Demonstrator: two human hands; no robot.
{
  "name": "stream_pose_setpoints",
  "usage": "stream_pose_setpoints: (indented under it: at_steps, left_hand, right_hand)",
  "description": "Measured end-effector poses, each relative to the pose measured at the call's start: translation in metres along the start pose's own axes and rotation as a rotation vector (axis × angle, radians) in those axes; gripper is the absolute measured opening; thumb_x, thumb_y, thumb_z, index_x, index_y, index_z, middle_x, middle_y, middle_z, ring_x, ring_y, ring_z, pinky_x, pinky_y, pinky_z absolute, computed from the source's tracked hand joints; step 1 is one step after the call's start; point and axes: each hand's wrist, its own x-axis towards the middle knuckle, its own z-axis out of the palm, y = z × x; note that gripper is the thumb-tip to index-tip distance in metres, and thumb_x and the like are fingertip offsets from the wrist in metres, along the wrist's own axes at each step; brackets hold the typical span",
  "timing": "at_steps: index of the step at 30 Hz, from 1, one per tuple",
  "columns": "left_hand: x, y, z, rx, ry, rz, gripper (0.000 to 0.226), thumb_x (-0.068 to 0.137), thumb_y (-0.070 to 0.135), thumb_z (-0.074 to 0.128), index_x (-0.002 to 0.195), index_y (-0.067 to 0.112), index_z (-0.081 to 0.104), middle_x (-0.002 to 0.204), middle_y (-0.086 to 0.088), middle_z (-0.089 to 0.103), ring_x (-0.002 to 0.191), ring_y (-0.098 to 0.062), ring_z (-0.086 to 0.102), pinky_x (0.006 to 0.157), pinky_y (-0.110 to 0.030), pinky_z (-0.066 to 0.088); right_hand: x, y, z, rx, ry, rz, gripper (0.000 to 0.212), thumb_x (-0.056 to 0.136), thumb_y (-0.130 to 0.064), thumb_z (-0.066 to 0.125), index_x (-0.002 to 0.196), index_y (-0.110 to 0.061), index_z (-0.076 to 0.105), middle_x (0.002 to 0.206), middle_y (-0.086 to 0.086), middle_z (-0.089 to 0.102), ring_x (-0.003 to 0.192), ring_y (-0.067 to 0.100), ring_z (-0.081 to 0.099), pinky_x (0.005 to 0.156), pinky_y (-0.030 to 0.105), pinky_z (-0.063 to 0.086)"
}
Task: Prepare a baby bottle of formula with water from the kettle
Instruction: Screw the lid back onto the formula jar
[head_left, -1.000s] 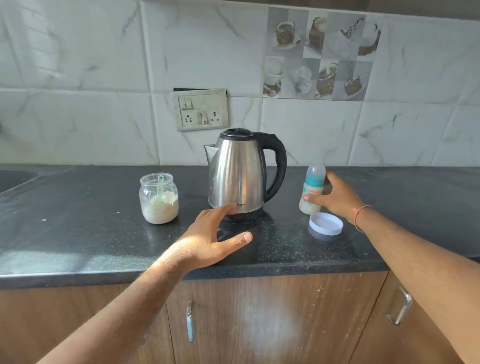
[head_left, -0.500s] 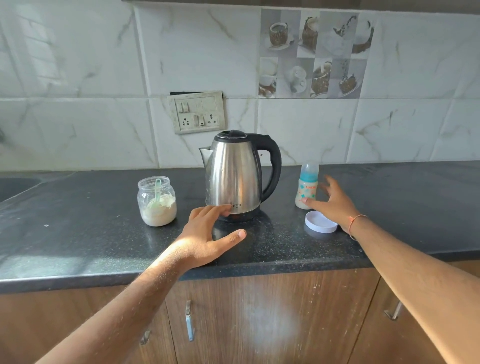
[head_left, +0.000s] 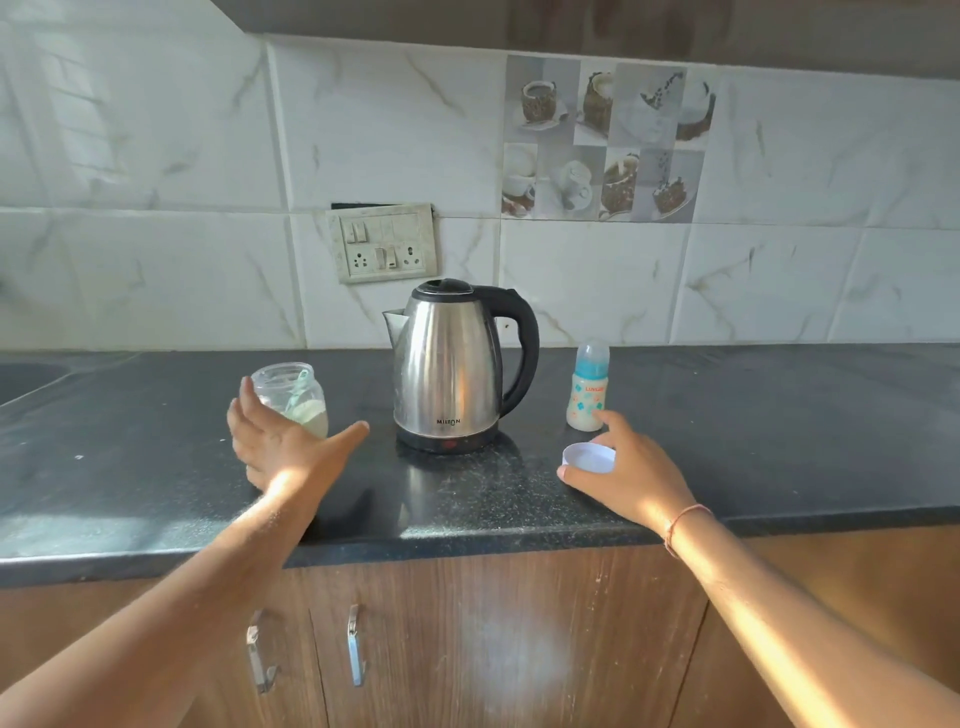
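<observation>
Left hand (head_left: 280, 452) fingers spread open before formula jar (head_left: 292, 397), right hand (head_left: 631, 475) fingers loosely curled over white lid (head_left: 587, 457), bottle (head_left: 589, 387) just beyond

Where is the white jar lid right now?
In the head view the white lid lies flat on the black counter, right of the kettle and just in front of the baby bottle, with the right hand over its near edge.
</observation>
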Motion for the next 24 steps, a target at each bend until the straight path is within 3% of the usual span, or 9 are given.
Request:
stream_pose_setpoints:
  at_steps: [4, 7, 10, 12, 14, 19, 24]
  left_hand:
    - [0.032, -0.016, -0.014, -0.133, -0.043, -0.058, 0.148, 0.067, 0.026, 0.105, 0.175, 0.035, 0.003, 0.167, -0.01, 0.045, 0.155, -0.036, 0.045, 0.127, -0.056, 0.04]
    - [0.039, -0.022, -0.017, -0.141, -0.109, -0.061, 0.134, 0.075, 0.026, 0.098, 0.172, 0.039, 0.008, 0.155, -0.008, 0.058, 0.138, -0.037, 0.06, 0.119, -0.05, 0.049]
    - [0.043, -0.027, -0.011, -0.092, -0.133, -0.044, 0.12, 0.06, 0.048, 0.099, 0.162, 0.041, 0.036, 0.142, 0.005, 0.068, 0.131, -0.029, 0.065, 0.118, -0.053, 0.052]
    - [0.051, -0.033, -0.006, -0.018, -0.183, 0.012, 0.096, 0.049, 0.063, 0.098, 0.136, 0.039, 0.064, 0.118, 0.015, 0.078, 0.112, -0.02, 0.075, 0.11, -0.057, 0.058]
    - [0.055, -0.038, -0.002, 0.026, -0.277, 0.06, 0.081, 0.047, 0.07, 0.098, 0.117, 0.038, 0.074, 0.102, 0.017, 0.082, 0.099, -0.014, 0.079, 0.103, -0.055, 0.062]
    - [0.025, -0.023, -0.004, 0.133, -0.461, 0.155, 0.081, 0.048, 0.079, 0.095, 0.117, 0.044, 0.07, 0.105, 0.022, 0.081, 0.104, -0.01, 0.077, 0.108, -0.051, 0.059]
    - [-0.02, 0.0, -0.001, 0.275, -0.551, 0.207, 0.088, 0.05, 0.084, 0.088, 0.125, 0.05, 0.056, 0.112, 0.032, 0.069, 0.12, -0.012, 0.065, 0.121, -0.047, 0.043]
  right_hand:
    - [-0.006, -0.019, 0.011, 0.047, -0.091, -0.102, 0.106, 0.074, -0.08, 0.078, 0.162, -0.043, 0.032, 0.128, -0.027, 0.063, 0.121, 0.008, 0.06, 0.103, 0.036, 0.053]
    - [-0.005, -0.034, 0.021, 0.14, -0.15, -0.153, 0.106, 0.075, -0.081, 0.08, 0.162, -0.045, 0.032, 0.123, -0.032, 0.065, 0.12, 0.001, 0.062, 0.107, 0.036, 0.054]
    - [-0.002, -0.048, 0.029, 0.28, -0.162, -0.185, 0.104, 0.075, -0.08, 0.082, 0.161, -0.045, 0.036, 0.124, -0.028, 0.07, 0.116, 0.001, 0.067, 0.107, 0.036, 0.056]
    - [0.001, -0.056, 0.033, 0.337, -0.151, -0.202, 0.103, 0.075, -0.079, 0.083, 0.16, -0.046, 0.037, 0.123, -0.027, 0.071, 0.109, 0.003, 0.07, 0.102, 0.036, 0.057]
    - [0.002, -0.061, 0.037, 0.373, -0.148, -0.214, 0.102, 0.073, -0.076, 0.087, 0.158, -0.046, 0.039, 0.121, -0.026, 0.072, 0.11, 0.004, 0.07, 0.102, 0.037, 0.058]
    - [0.008, -0.059, 0.042, 0.371, -0.143, -0.237, 0.104, 0.071, -0.056, 0.097, 0.156, -0.045, 0.039, 0.128, -0.023, 0.07, 0.122, 0.004, 0.064, 0.108, 0.037, 0.055]
    - [0.006, -0.059, 0.041, 0.408, -0.143, -0.248, 0.104, 0.071, -0.046, 0.1, 0.156, -0.045, 0.04, 0.13, -0.024, 0.071, 0.123, 0.004, 0.063, 0.108, 0.034, 0.053]
